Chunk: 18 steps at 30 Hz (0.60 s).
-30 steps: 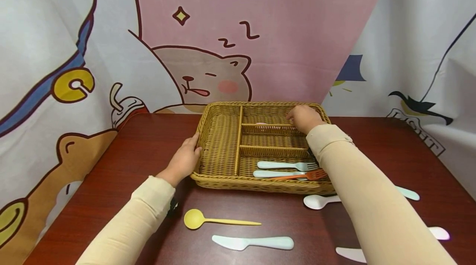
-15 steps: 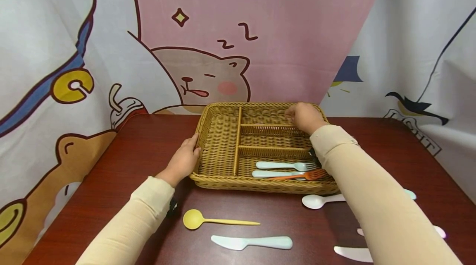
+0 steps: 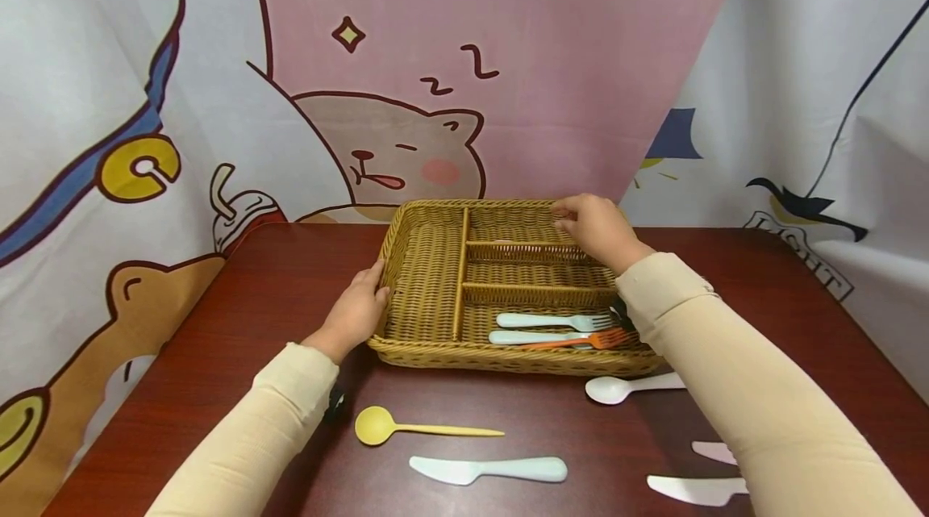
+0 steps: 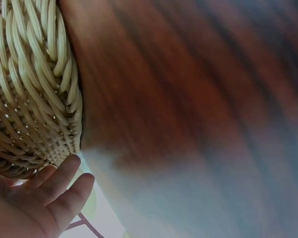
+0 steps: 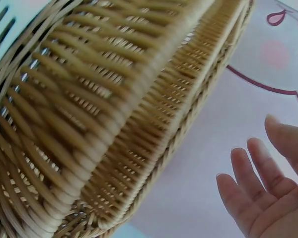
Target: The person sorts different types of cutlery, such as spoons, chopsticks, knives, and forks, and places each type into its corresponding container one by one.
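A woven tan cutlery basket (image 3: 424, 279) with several compartments stands at the table's far side. My left hand (image 3: 353, 311) rests against its left rim, fingers extended along the wall; the basket's weave (image 4: 30, 84) fills the upper left of the left wrist view. Over the back right corner hovers my right hand (image 3: 598, 231), fingers loosely spread and holding nothing; the right wrist view shows the same hand (image 5: 268, 186) apart from the rim. In the front compartment lie light blue forks (image 3: 537, 321) and an orange fork (image 3: 602, 339). A white edge shows at the rear divider.
On the dark red table (image 3: 290, 275), a yellow spoon (image 3: 375, 426) and a light blue knife (image 3: 486, 469) lie before the basket. A white spoon (image 3: 608, 390), a pink piece (image 3: 714, 452) and a white knife (image 3: 693, 489) lie at right, partly under the right sleeve. A printed curtain (image 3: 566, 57) hangs behind.
My right hand has risen slightly from inside the basket's back right corner, its fingers loosening. The left hand stays at the left rim. The whole view has shifted a little.
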Available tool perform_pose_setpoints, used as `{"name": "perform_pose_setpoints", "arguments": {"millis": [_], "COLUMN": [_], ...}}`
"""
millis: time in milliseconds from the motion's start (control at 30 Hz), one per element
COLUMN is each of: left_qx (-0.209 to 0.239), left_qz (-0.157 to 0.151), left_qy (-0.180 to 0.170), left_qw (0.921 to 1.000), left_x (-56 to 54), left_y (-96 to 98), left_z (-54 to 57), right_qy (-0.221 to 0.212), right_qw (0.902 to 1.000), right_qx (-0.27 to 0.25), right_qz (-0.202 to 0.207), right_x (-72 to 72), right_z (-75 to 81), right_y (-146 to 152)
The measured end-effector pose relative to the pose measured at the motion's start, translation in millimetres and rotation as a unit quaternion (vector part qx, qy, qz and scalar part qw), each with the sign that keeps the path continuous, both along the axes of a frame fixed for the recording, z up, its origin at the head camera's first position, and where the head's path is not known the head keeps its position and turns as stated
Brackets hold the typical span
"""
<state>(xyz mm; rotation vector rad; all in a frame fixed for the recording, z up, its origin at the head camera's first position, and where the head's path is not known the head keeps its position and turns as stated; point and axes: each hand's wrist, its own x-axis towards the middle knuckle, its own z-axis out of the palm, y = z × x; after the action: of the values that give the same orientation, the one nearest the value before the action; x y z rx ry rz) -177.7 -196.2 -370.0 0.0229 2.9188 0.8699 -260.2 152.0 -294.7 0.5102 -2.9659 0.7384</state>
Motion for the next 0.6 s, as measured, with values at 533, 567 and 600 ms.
{"name": "perform_pose_setpoints", "arguments": {"millis": [533,567,600], "left_qx": [0.001,0.002,0.002], "left_qz": [-0.001,-0.001,-0.001], "left_qy": [0.001,0.000,-0.001], "left_qw": [1.0000,1.0000,1.0000], "left_x": [-0.6,-0.6,-0.5], "left_y": [-0.5,-0.5,-0.6], "left_z": [-0.2,-0.1,0.0], "right_qy": [-0.015,-0.013,-0.012], "right_qw": [0.9970,0.9966,0.9960], "right_qx": [-0.076,-0.081,-0.089], "right_qz": [-0.001,0.001,0.004], "right_x": [37.8,40.3,42.7], "right_z": [11.1,10.6,9.8], "right_y": [-13,-15,-16]}}
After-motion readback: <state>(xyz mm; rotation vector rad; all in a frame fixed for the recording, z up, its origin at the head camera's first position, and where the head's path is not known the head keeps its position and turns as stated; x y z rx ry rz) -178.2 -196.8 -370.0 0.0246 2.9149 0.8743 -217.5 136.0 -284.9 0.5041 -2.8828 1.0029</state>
